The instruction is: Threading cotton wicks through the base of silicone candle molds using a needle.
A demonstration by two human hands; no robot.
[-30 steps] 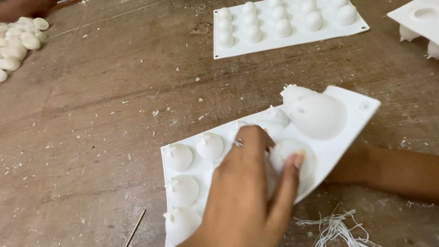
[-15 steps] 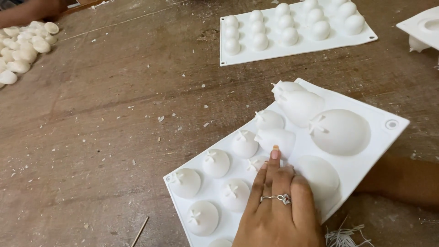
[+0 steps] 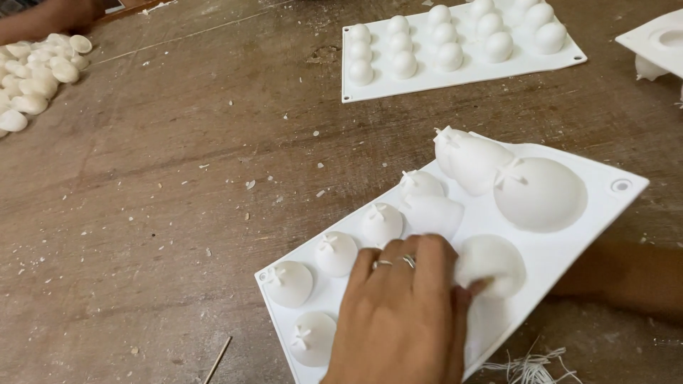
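A white silicone mould [image 3: 569, 249] lies bumps-up and tilted on the wooden table, with small domes on the left and bigger domes [image 3: 541, 195] on the right. My left hand [image 3: 402, 320], rings on two fingers, rests on top of the mould near its front edge. Its fingers are curled, and the thumb pushes into one mid-sized dome [image 3: 498, 256]. My right forearm [image 3: 633, 281] comes in from the right and goes under the mould. The right hand itself is hidden beneath it.
A second white mould [image 3: 427, 89] with several round domes lies at the back. A third mould's corner [image 3: 658, 43] shows at the top right. A pile of small white cast pieces [image 3: 35, 78] sits far left beside another person's arm [image 3: 50, 14]. A thin stick [image 3: 217, 359] and white threads [image 3: 530, 366] lie near the front edge.
My left hand slid back toward me, then came forward again with its fingers curled and the thumb on the dome. The mould now lies flatter and shows more of its domes.
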